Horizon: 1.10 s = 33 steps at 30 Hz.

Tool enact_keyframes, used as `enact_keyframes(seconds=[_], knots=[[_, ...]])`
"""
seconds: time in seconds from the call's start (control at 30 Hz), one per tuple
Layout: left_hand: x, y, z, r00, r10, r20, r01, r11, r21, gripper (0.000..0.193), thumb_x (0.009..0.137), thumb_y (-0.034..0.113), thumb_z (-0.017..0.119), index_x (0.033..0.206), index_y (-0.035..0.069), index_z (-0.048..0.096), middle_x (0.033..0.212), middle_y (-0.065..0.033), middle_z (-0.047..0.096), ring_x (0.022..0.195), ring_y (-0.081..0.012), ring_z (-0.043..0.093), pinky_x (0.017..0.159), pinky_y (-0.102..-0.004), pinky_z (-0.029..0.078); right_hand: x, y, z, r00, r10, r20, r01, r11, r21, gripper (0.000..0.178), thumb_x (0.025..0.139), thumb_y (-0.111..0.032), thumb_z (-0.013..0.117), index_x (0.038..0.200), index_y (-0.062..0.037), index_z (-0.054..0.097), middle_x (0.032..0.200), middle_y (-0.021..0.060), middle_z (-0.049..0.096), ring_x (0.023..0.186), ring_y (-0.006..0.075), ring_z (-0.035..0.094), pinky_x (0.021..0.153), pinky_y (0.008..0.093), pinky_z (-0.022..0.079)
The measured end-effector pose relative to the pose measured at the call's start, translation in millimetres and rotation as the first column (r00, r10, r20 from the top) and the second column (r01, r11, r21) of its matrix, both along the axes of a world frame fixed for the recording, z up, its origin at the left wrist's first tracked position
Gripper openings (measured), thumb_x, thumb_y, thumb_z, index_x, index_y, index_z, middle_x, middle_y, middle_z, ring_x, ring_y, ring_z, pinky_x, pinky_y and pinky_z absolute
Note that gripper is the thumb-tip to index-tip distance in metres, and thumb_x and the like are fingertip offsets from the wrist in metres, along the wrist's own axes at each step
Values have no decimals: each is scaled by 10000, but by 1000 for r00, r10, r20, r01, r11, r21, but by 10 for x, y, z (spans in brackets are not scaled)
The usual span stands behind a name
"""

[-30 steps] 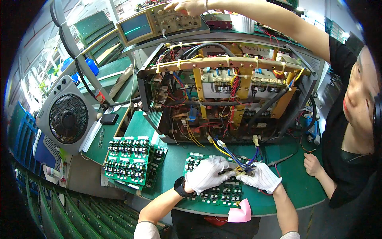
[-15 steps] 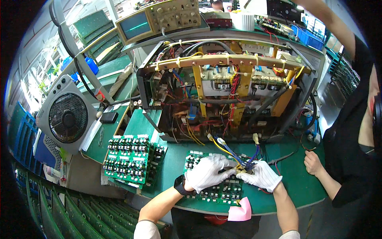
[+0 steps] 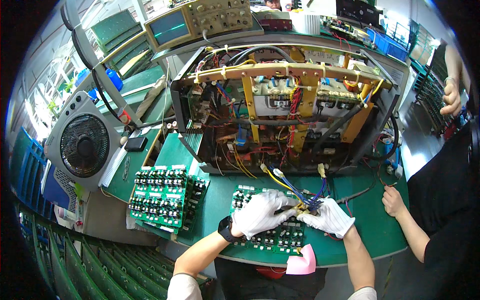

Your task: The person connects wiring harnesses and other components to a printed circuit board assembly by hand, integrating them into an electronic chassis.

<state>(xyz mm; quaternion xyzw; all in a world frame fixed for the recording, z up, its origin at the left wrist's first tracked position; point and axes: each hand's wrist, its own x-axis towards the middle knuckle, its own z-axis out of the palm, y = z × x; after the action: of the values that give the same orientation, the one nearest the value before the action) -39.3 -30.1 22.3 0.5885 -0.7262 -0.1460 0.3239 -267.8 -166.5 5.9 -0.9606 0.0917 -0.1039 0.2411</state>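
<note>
Both my hands wear white gloves and meet over a green circuit board (image 3: 282, 240) lying on the green bench. Closed at the fingertips, my left hand (image 3: 262, 214) and my right hand (image 3: 327, 218) pinch a small pale-yellow wire connector (image 3: 301, 206) between them. Blue and yellow wires (image 3: 290, 188) run from it toward the open equipment chassis (image 3: 280, 116) behind. My fingers cover most of the connector and the middle of the board, so whether they touch each other cannot be seen. A pink paper slip (image 3: 302, 260) sits at the board's near edge.
Stacked circuit boards (image 3: 157, 197) stand at left, with a grey fan (image 3: 85, 145) beyond. An oscilloscope (image 3: 200, 25) is on the shelf above. Loose white plugs (image 3: 321, 170) hang before the chassis. A co-worker's hand (image 3: 394, 201) rests on the bench at right, another (image 3: 451, 99) is raised.
The co-worker's raised arm has come down at the far right. My two hands stay nearly in place on the connector, and the view has shifted slightly.
</note>
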Motion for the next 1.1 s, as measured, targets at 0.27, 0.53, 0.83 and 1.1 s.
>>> enact_keyframes(seconds=[0.27, 0.53, 0.83, 1.1], knots=[[71, 53, 75, 999, -3, -33, 4, 999, 39, 322, 978, 304, 704, 1205, 78, 734, 972, -175, 710, 926, -375, 688, 841, -473, 544, 152, 32, 118, 998, -54, 35, 35, 907, 420, 489, 938, -361, 772, 1299, -50, 662, 1091, 217, 733, 923, 327, 714, 804, 389, 559], [29, -69, 191, 988, 22, -154, 0, 990, 142, 277, 978, 239, 719, 1136, 12, 740, 1019, -180, 742, 966, -329, 720, 871, -403, 560, 142, 37, 509, 934, -184, -306, 356, 557, 751, 374, 916, -175, 826, 1238, -23, 711, 961, 23, 737, 831, 71, 631, 728, 267, 535], [-77, 121, 47, 896, 25, -444, 97, 963, 250, 401, 987, 389, 698, 1150, 27, 750, 950, -204, 763, 893, -357, 742, 787, -429, 560, -81, 349, 368, 955, -258, -146, 265, 524, 809, 313, 959, -159, 774, 1219, 1, 707, 994, 32, 749, 844, 83, 649, 740, 271, 540], [-151, 231, 106, 934, 60, -352, 82, 922, 377, 377, 1005, 358, 724, 1063, -14, 746, 856, -122, 731, 775, -147, 680, 716, -327, 542, -124, 594, 395, 926, -261, -272, 375, 580, 723, 359, 991, -227, 751, 1251, 13, 685, 1024, 31, 737, 873, 77, 635, 722, 273, 547]])
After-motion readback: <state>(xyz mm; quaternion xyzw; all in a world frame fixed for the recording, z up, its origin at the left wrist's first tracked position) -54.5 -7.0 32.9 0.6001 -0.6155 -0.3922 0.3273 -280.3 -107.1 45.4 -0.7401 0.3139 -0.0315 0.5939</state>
